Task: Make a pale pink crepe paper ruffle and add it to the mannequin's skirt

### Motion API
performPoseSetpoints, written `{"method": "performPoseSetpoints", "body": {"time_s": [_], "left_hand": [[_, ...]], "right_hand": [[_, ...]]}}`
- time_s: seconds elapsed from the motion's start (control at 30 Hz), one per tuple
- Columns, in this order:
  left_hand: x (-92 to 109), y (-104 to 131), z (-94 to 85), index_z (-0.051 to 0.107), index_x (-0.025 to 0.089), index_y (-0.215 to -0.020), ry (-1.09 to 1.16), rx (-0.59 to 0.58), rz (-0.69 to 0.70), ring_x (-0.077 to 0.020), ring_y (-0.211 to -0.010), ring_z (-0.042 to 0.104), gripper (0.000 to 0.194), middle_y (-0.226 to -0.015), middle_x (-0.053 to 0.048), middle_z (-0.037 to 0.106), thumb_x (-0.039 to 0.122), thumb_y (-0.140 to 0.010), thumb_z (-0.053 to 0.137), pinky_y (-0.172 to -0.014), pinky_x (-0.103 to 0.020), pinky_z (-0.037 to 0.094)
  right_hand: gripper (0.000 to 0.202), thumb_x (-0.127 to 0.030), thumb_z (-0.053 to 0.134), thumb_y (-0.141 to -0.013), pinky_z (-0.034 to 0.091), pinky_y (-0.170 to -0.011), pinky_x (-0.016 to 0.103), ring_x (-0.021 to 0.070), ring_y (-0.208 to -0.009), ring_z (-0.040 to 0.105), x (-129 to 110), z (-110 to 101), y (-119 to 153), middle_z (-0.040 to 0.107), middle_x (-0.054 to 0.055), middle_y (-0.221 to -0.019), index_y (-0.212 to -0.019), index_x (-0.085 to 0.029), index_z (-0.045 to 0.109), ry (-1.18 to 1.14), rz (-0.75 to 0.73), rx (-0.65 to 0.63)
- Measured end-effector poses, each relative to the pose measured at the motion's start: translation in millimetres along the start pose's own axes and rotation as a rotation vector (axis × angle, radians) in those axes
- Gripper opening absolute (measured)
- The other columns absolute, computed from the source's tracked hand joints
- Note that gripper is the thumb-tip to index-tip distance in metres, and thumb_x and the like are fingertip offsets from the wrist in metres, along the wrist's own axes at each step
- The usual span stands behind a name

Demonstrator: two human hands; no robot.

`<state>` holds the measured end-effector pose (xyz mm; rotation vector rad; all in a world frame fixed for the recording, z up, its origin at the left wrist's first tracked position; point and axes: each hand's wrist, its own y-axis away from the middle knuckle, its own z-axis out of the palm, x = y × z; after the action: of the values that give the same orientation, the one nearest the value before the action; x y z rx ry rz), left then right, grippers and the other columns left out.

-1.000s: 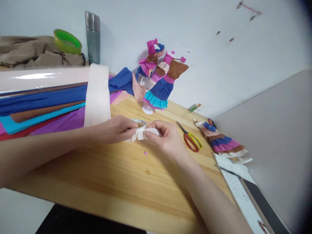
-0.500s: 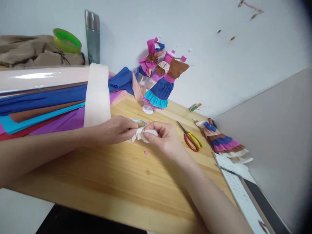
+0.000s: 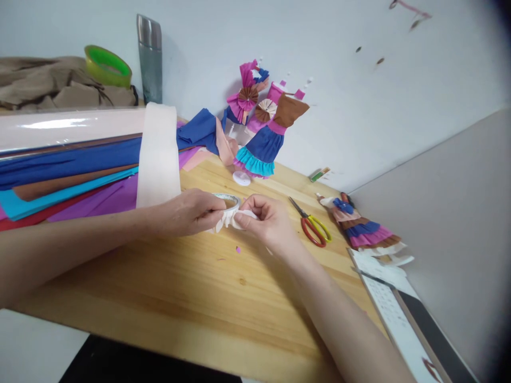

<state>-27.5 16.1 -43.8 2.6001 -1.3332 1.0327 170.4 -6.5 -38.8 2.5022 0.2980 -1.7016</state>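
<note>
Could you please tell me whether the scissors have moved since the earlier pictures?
No, the scissors keep the same place on the table, judged against the knot in its wood.

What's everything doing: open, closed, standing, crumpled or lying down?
White strip, ruffled, pinched in left hand and right hand
White roll, held by left hand
Scissors, lying down, blades nearly closed
Bottle, standing, capped
Brown cloth, crumpled
Brown-topped dress, standing
Tiered dress, lying down

Forward-and-down head view over tabletop
</note>
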Motion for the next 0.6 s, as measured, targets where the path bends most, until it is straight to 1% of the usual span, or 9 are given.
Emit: {"method": "performPoseSetpoints", "body": {"time_s": [0.17,0.27,0.37,0.5,0.6], "left_hand": [[1,1,0.2,0.045,0.016,-0.064,-0.036,-0.024,-0.021,-0.0094,-0.054,0.041,0.026,-0.058,0.002,0.045,0.019,-0.089,0.037,-0.055,-0.025,0.026],[0,1,0.9,0.044,0.017,-0.064,-0.04,-0.047,0.039,-0.01,-0.055,0.041,0.025,-0.058,0.002,0.045,0.019,-0.088,0.038,-0.055,-0.026,0.027],[-1,1,1.5,0.043,0.017,-0.063,-0.025,-0.063,0.098,-0.0106,-0.055,0.042,0.025,-0.059,0.001,0.046,0.019,-0.088,0.038,-0.055,-0.026,0.03],[0,1,-1.7,0.047,0.017,-0.066,0.064,-0.087,0.012,-0.0102,-0.056,0.044,0.024,-0.061,0.002,0.049,0.02,-0.089,0.038,-0.054,-0.023,0.03],[4,0,-5.5,0.05,0.016,-0.068,0.131,-0.098,-0.037,-0.0097,-0.057,0.046,0.024,-0.061,0.002,0.05,0.021,-0.088,0.038,-0.053,-0.021,0.031]], "right_hand": [[0.022,-0.032,0.067,-0.065,0.028,-0.048,0.023,0.0088,-0.051,0.041,3,2,1,0.052,-0.003,-0.056,-0.061,-0.019,0.049,0.035,-0.013,-0.003],[0.024,-0.031,0.068,-0.065,0.027,-0.047,0.023,0.0079,-0.049,0.038,6,3,1,0.047,-0.005,-0.053,-0.058,-0.02,0.047,0.07,-0.02,0.006],[0.029,-0.033,0.071,-0.063,0.028,-0.047,0.022,0.0077,-0.049,0.037,7,2,-2,0.047,-0.005,-0.053,-0.056,-0.019,0.047,0.084,-0.017,0.007],[0.033,-0.037,0.075,-0.06,0.029,-0.047,0.022,0.0075,-0.049,0.038,4,-5,-4,0.048,-0.005,-0.053,-0.055,-0.019,0.048,0.055,-0.024,-0.003],[0.028,-0.037,0.071,-0.063,0.031,-0.048,0.023,0.0083,-0.05,0.041,-2,-11,-3,0.052,-0.003,-0.055,-0.058,-0.018,0.051,0.039,-0.032,-0.044]]}}
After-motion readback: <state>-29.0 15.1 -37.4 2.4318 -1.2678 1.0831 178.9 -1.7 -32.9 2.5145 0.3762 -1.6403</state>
